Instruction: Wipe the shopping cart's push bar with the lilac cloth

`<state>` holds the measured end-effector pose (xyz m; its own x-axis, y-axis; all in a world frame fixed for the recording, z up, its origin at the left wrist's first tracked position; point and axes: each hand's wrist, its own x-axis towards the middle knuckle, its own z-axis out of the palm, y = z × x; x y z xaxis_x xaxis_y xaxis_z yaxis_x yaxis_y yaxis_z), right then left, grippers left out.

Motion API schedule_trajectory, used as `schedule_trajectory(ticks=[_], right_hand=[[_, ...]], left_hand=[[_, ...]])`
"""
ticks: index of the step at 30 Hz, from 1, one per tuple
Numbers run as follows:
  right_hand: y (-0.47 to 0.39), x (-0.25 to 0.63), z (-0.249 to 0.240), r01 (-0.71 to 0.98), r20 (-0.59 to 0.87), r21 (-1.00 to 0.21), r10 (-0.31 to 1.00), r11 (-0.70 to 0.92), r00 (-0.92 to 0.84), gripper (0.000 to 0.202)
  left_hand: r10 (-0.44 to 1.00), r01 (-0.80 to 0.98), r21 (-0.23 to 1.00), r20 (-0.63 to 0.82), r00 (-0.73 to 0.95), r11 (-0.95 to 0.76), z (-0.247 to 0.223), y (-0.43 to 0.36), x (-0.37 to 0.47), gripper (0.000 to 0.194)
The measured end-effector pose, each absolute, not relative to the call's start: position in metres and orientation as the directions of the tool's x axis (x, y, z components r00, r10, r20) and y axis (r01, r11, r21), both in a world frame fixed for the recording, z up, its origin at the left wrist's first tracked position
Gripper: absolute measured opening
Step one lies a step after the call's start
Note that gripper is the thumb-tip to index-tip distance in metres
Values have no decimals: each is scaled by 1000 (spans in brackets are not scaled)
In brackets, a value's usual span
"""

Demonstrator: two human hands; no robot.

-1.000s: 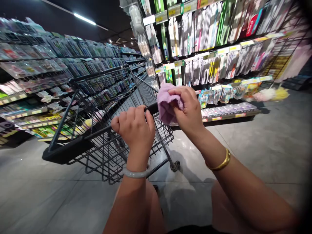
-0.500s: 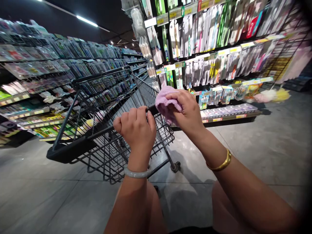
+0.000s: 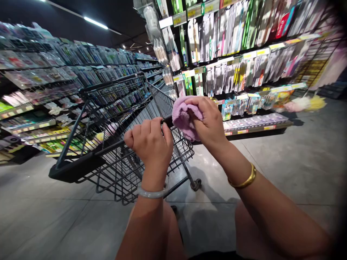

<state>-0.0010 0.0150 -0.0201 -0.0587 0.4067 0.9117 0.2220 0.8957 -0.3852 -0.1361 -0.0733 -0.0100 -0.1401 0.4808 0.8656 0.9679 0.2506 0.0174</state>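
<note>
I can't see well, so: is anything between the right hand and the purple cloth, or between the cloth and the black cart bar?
Nothing visible: the right hand grips the purple cloth, which appears to touch the black cart bar. Farther left, the left hand covers part of that bar.
</note>
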Motion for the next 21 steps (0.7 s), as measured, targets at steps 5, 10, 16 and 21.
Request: schedule_trajectory(ticks=[5,10,16,21], right_hand=[[-5,-12,-19,182,932,-215,257,959,-254,32],[16,-1,-23,220,936,-299,330,929,-121,41],[8,1,-22,222,930,-338,360,915,-69,33],[-10,-11,-20,193,926,-197,247,961,-285,35]], left_hand=[[500,963,47,847,-179,265,-8,-73,-135,24],[482,964,19,864,-149,264,-9,-74,-135,27],[473,975,22,872,-128,223,-11,-73,-138,27],[481,962,4,865,-140,273,-9,-73,-138,20]])
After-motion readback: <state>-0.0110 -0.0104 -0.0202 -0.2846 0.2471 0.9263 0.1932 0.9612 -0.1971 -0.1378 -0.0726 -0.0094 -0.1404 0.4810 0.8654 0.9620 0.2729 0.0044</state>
